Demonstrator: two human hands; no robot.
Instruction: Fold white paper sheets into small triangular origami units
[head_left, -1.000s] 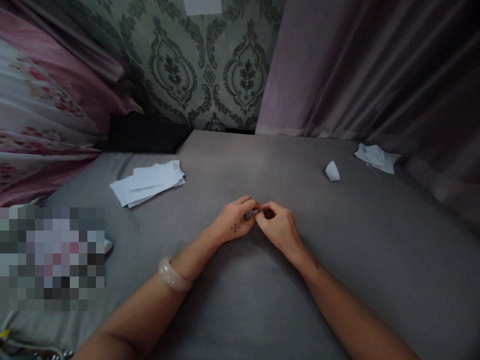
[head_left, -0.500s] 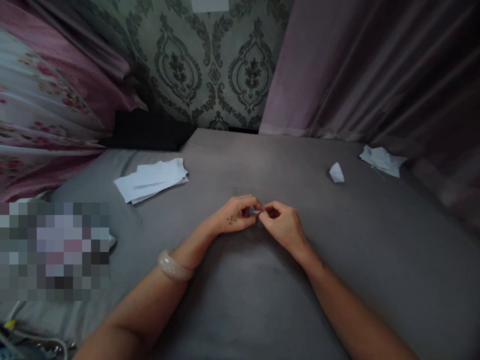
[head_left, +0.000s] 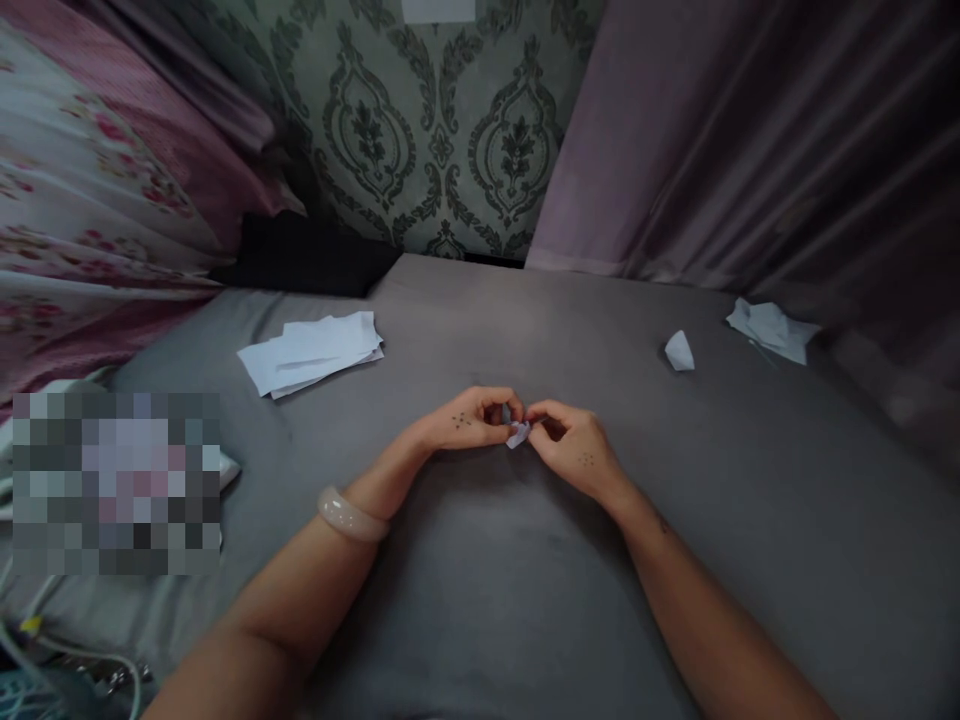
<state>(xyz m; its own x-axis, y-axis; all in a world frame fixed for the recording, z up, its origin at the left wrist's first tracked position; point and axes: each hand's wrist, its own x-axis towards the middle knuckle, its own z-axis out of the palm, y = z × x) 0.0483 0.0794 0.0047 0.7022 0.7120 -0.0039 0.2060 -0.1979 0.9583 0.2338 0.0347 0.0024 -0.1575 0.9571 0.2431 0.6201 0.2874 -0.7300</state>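
Note:
Both hands meet over the middle of a grey cloth surface (head_left: 465,600). My left hand (head_left: 469,422), with a pale bangle on its wrist, and my right hand (head_left: 574,450) pinch a small folded piece of white paper (head_left: 517,434) between their fingertips. The fingers of both hands are curled and pressed on the paper, and most of it is hidden by them. The hands hover just above or rest on the cloth; I cannot tell which.
A loose stack of white paper sheets (head_left: 311,350) lies to the far left. A small folded white paper shape (head_left: 679,351) sits to the far right, and crumpled white paper (head_left: 772,328) lies beyond it near the purple curtain. Patterned wallpaper is behind.
The hands stayed together in the middle. More of the white paper now shows below the fingertips than before. The view has shifted slightly.

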